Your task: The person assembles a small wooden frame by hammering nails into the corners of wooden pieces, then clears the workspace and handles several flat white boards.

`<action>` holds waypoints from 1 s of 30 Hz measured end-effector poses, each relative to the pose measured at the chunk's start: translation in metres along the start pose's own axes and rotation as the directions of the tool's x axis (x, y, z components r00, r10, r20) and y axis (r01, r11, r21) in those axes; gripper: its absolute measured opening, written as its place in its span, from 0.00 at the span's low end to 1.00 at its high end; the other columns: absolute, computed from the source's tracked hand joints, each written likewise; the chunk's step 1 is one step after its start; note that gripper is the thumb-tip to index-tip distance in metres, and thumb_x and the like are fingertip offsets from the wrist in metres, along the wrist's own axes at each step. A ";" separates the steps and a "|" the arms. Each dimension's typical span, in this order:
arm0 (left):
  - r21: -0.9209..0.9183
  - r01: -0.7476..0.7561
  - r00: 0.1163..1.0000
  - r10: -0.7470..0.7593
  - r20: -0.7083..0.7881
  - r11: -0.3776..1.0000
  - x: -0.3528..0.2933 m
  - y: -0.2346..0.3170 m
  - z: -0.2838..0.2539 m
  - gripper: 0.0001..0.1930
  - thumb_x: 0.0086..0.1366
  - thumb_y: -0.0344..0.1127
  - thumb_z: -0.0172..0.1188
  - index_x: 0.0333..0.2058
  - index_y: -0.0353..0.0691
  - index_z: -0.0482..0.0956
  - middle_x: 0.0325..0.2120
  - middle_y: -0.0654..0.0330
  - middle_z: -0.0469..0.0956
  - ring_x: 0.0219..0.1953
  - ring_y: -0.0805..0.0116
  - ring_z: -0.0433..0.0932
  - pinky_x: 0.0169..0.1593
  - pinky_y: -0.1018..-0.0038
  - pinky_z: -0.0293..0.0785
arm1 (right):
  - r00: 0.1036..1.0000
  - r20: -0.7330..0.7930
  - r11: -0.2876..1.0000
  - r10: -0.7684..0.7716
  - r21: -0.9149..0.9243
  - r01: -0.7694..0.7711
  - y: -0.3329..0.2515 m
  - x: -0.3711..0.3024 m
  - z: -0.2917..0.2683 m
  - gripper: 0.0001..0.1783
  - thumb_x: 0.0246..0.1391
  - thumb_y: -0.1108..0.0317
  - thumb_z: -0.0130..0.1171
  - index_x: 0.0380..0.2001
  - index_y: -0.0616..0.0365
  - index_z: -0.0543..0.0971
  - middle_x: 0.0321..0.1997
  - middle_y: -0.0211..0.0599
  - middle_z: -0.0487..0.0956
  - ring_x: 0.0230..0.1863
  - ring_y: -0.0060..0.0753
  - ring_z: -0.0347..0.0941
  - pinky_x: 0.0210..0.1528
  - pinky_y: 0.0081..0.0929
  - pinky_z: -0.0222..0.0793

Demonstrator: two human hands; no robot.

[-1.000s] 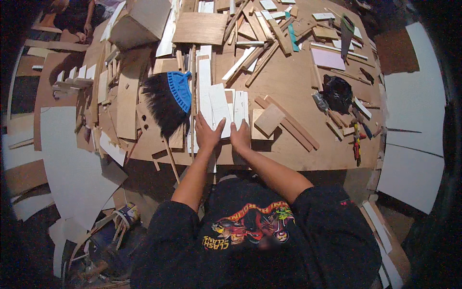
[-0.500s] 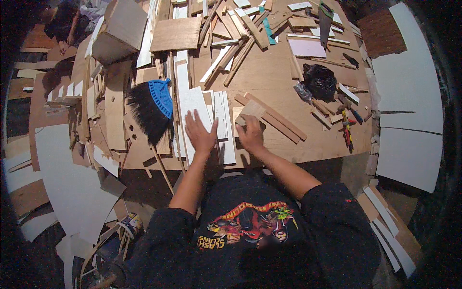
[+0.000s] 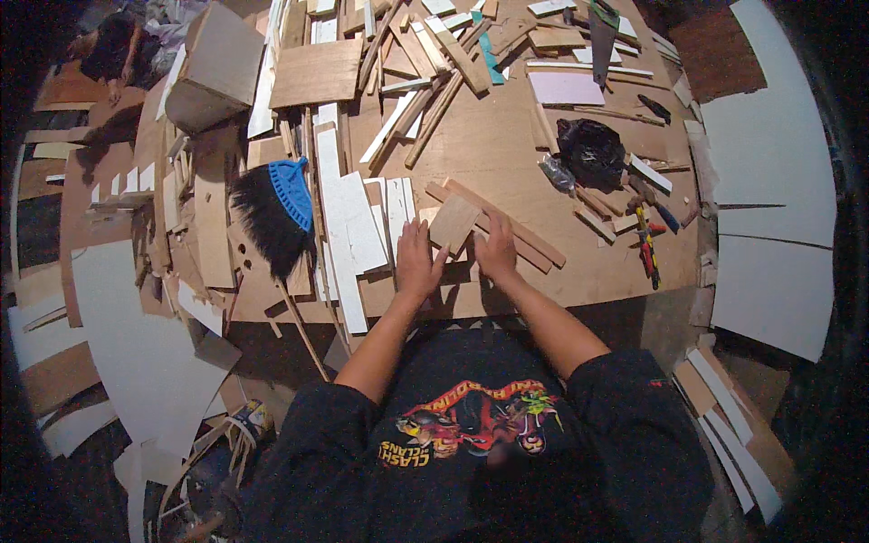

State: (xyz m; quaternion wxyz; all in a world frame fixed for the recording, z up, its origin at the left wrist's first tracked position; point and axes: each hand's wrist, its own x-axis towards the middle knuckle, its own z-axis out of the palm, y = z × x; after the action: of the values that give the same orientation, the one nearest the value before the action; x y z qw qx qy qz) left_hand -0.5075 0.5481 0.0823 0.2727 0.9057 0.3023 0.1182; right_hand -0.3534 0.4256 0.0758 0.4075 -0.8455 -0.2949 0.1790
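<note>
A small square wooden board (image 3: 455, 222) lies tilted between my two hands, over the near ends of two long wooden strips (image 3: 525, 237). At its left lower corner is my left hand (image 3: 418, 262), fingers stretched forward and thumb out toward the board. My right hand (image 3: 497, 252) grips the board's right edge between thumb and fingers. White-faced strips (image 3: 398, 204) lie just beyond my left hand. Beside them a long white plank (image 3: 348, 244) reaches the table's near edge.
A blue-headed broom (image 3: 291, 195) with black bristles leans left of the planks. Wood offcuts (image 3: 444, 63) clutter the far side, with a handsaw (image 3: 602, 45) at far right. Pliers (image 3: 646, 244) and a black plastic bag (image 3: 588, 154) lie right. Another person (image 3: 109, 54) is at far left.
My left hand has left the white strips and moved right, beside the small board. That board has turned and shifted left and nearer, with my right hand now at its right edge.
</note>
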 end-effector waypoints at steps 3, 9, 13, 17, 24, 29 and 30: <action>0.052 0.013 0.994 -0.007 -0.105 0.999 -0.011 0.000 -0.020 0.35 0.64 0.50 0.63 0.64 0.36 0.66 0.66 0.39 0.59 0.69 0.36 0.54 0.69 0.47 0.53 | 0.979 -0.117 0.972 -0.168 -0.183 0.145 -0.002 -0.001 -0.006 0.25 0.54 0.69 0.56 0.56 0.60 0.72 0.51 0.54 0.73 0.55 0.55 0.70 0.59 0.42 0.68; 0.043 0.484 0.855 -0.462 -0.236 0.874 -0.093 -0.017 -0.039 0.36 0.57 0.52 0.70 0.58 0.37 0.70 0.61 0.44 0.61 0.65 0.41 0.57 0.65 0.48 0.53 | 0.819 0.573 0.970 0.000 0.201 -0.141 -0.057 -0.039 0.034 0.19 0.55 0.64 0.58 0.48 0.62 0.78 0.48 0.53 0.82 0.53 0.55 0.77 0.56 0.45 0.72; 0.279 0.494 0.869 -0.482 -0.114 0.823 -0.123 -0.007 -0.052 0.48 0.52 0.55 0.73 0.65 0.39 0.58 0.63 0.42 0.56 0.68 0.40 0.51 0.68 0.47 0.50 | 0.761 0.590 0.888 0.269 0.154 -0.433 -0.049 -0.066 0.117 0.32 0.59 0.61 0.59 0.63 0.65 0.67 0.59 0.60 0.74 0.58 0.58 0.74 0.61 0.41 0.69; 0.490 0.501 0.843 -0.531 -0.089 0.713 -0.112 -0.022 -0.037 0.55 0.51 0.53 0.73 0.70 0.39 0.50 0.72 0.36 0.39 0.75 0.35 0.31 0.70 0.34 0.34 | 0.808 0.370 0.865 0.459 0.021 -0.501 -0.079 -0.064 0.153 0.43 0.60 0.54 0.60 0.68 0.71 0.57 0.66 0.72 0.64 0.68 0.64 0.62 0.69 0.46 0.59; 0.515 0.514 0.840 -0.524 -0.139 0.686 -0.105 -0.044 -0.034 0.52 0.58 0.60 0.63 0.71 0.37 0.49 0.74 0.38 0.33 0.74 0.30 0.26 0.65 0.25 0.36 | 0.733 0.141 0.731 0.665 0.079 -0.678 -0.097 -0.057 0.172 0.41 0.59 0.49 0.59 0.65 0.69 0.61 0.66 0.68 0.60 0.66 0.69 0.59 0.69 0.50 0.58; 0.573 0.501 0.836 -0.533 -0.128 0.649 -0.105 -0.046 -0.038 0.53 0.55 0.67 0.62 0.70 0.38 0.55 0.74 0.39 0.36 0.74 0.32 0.28 0.67 0.28 0.39 | 0.699 0.103 0.682 0.708 0.157 -0.714 -0.094 -0.047 0.178 0.37 0.58 0.52 0.61 0.60 0.69 0.65 0.63 0.66 0.63 0.65 0.65 0.59 0.67 0.51 0.58; 0.569 0.507 0.831 -0.543 -0.124 0.647 -0.104 -0.046 -0.040 0.53 0.54 0.68 0.63 0.69 0.39 0.57 0.74 0.40 0.37 0.75 0.33 0.28 0.67 0.30 0.40 | 0.694 0.132 0.669 0.708 0.189 -0.719 -0.094 -0.045 0.177 0.36 0.57 0.54 0.63 0.58 0.70 0.66 0.63 0.66 0.64 0.67 0.64 0.57 0.68 0.52 0.57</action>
State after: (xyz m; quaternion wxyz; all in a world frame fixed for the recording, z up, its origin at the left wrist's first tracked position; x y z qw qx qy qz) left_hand -0.6270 0.5316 0.0842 0.0146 0.8205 0.5644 -0.0898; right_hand -0.5165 0.5463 0.0459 0.3912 -0.8368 0.0718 0.3762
